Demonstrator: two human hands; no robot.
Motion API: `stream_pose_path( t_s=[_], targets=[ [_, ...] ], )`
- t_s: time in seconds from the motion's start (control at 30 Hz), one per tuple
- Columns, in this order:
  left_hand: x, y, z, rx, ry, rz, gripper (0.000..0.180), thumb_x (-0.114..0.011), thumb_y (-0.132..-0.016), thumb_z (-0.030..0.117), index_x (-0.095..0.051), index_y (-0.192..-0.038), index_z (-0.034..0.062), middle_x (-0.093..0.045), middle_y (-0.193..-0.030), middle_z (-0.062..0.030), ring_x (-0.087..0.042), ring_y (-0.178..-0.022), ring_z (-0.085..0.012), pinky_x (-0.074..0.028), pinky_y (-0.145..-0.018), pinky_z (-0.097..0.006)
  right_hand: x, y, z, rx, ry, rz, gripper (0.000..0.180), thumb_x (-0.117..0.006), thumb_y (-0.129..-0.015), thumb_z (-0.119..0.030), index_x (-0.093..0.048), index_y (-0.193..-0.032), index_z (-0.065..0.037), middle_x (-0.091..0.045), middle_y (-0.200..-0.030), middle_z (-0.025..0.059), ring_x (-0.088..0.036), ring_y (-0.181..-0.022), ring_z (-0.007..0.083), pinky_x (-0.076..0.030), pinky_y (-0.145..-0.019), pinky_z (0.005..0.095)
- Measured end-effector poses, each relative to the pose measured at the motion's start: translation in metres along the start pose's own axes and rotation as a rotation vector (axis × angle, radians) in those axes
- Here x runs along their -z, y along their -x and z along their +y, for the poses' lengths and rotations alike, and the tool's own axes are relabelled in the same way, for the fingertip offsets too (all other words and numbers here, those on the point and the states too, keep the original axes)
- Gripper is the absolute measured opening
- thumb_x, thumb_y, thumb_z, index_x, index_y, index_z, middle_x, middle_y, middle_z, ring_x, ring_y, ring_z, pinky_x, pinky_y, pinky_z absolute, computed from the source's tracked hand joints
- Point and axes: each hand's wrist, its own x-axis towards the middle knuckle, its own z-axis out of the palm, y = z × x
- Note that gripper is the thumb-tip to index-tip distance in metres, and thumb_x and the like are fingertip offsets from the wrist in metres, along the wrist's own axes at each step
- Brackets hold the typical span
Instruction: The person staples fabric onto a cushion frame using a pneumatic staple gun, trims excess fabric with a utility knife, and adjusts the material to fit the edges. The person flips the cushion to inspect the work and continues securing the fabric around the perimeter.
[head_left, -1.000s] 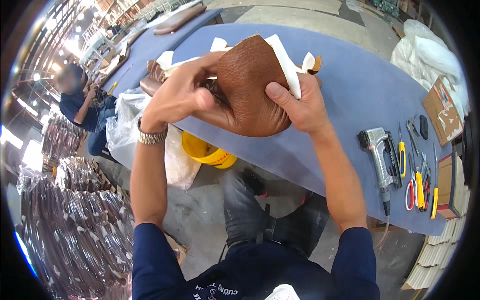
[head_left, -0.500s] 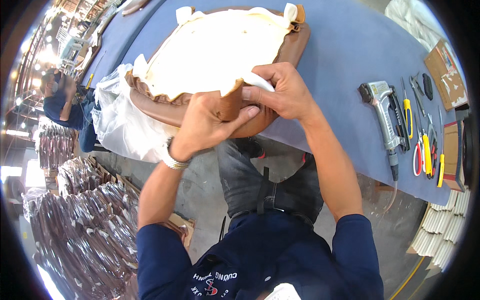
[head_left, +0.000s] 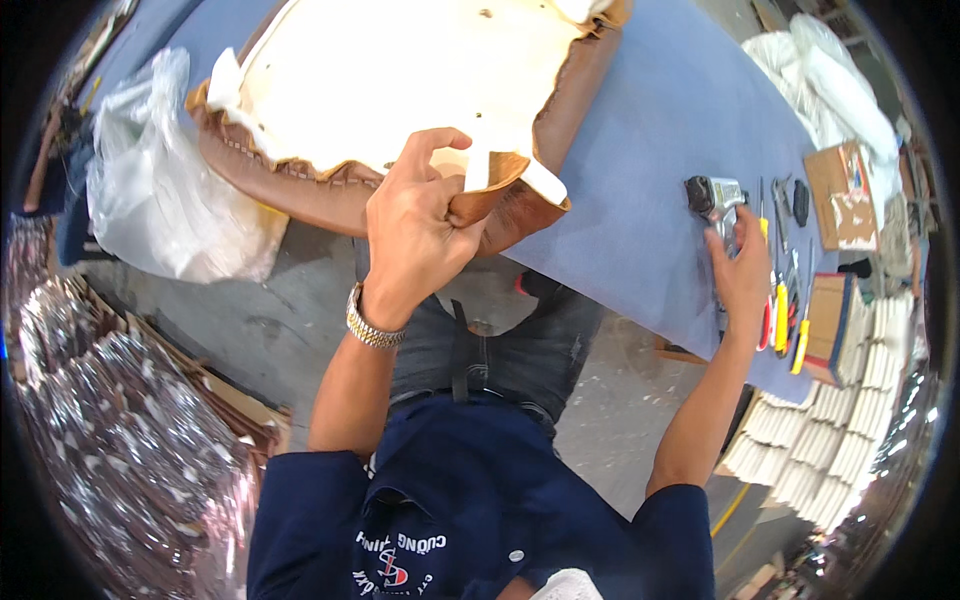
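A seat cushion in brown leather-like cover [head_left: 330,205] lies underside up at the table's edge, its pale backing [head_left: 380,80] facing me. My left hand [head_left: 420,215], with a metal watch on the wrist, pinches the loose cover edge at the near corner. White strips stick out beside that fold. Off to the right, my right hand [head_left: 740,265] closes round the handle of a silver staple gun [head_left: 718,195] lying on the table. Its black head points away from me, and most of the handle is hidden under my fingers.
Right of the gun lie screwdrivers [head_left: 801,345], pliers [head_left: 779,225] and red-handled cutters [head_left: 765,325] on the blue-covered table [head_left: 620,200]. Cardboard boxes [head_left: 842,195] stand beyond. Clear plastic [head_left: 180,190] hangs at left; wrapped brown pieces [head_left: 130,430] are stacked below. White bundles [head_left: 830,430] sit lower right.
My right hand has let go of the cushion corner and moved right to the staple gun. The left hand still grips the cover. The view has shifted to the right.
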Motion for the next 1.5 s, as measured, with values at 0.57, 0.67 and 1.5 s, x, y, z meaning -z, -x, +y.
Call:
stream_pose_path(
  t_s=[0.57, 0.67, 1.5],
  targets=[
    [-0.002, -0.008, -0.003, 0.178, 0.041, 0.001, 0.008, -0.076, -0.072, 0.002, -0.077, -0.079, -0.002, -0.072, -0.105, -0.0052, -0.073, -0.08, -0.0307, -0.058, -0.071, -0.041, 0.02, 0.135, -0.123, -0.033, -0.991, -0.261, 0.046, -0.078, -0.092, -0.011, -0.059, -0.13, 0.006, -0.071, -0.113, 0.015, -0.07, -0.096, 0.0216, -0.055, -0.082, 0.0349],
    [-0.004, -0.008, -0.005, 0.162, 0.017, 0.009, 0.013, -0.083, -0.074, 0.006, -0.072, -0.074, -0.0012, -0.073, -0.104, -0.0046, -0.07, -0.074, -0.0262, -0.055, -0.066, -0.037, -0.002, 0.145, -0.146, 0.216, -0.894, -0.242, 0.041, -0.081, -0.088, -0.005, -0.064, -0.124, 0.005, -0.074, -0.116, 0.0177, -0.074, -0.102, 0.0291, -0.057, -0.088, 0.0385],
    [0.05, -0.038, 0.009, -0.432, -0.548, -0.261, 0.063, -0.078, -0.083, 0.017, -0.063, -0.144, 0.0222, -0.048, -0.158, -0.0152, -0.061, -0.123, -0.0344, -0.048, -0.109, -0.049, -0.026, 0.183, -0.113, 0.106, -1.047, -0.429, 0.018, -0.074, -0.092, -0.011, -0.072, -0.106, 0.001, -0.076, -0.102, 0.0204, -0.075, -0.093, 0.0407, -0.058, -0.08, 0.0435]
  ],
)
